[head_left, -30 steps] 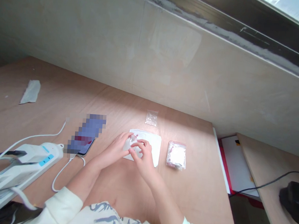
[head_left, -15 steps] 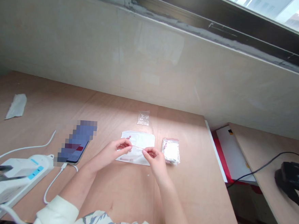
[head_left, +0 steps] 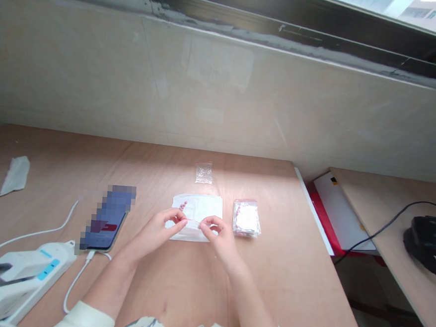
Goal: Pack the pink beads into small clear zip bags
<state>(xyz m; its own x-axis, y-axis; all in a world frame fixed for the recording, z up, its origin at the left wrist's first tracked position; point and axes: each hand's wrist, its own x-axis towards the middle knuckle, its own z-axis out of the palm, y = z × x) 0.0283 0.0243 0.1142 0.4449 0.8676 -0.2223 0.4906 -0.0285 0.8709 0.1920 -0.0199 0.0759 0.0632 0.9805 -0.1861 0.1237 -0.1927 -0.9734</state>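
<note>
Plywood desk (head_left: pixel 269 291) on my feed, and from my remote seat the left hand (head_left: pixel 156 234) and right hand (head_left: pixel 218 236) are both pinched closed on a thin reddish thread (head_left: pixel 193 221) over a white sheet (head_left: pixel 202 207), just beside some small pink beads (head_left: pixel 182 205), so keeping that line taut looks like the job right now.

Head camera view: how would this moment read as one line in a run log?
left hand: pinches thin reddish thread | right hand: pinches its other end | below: white sheet, pink beads | beside: clear plastic bag
</note>
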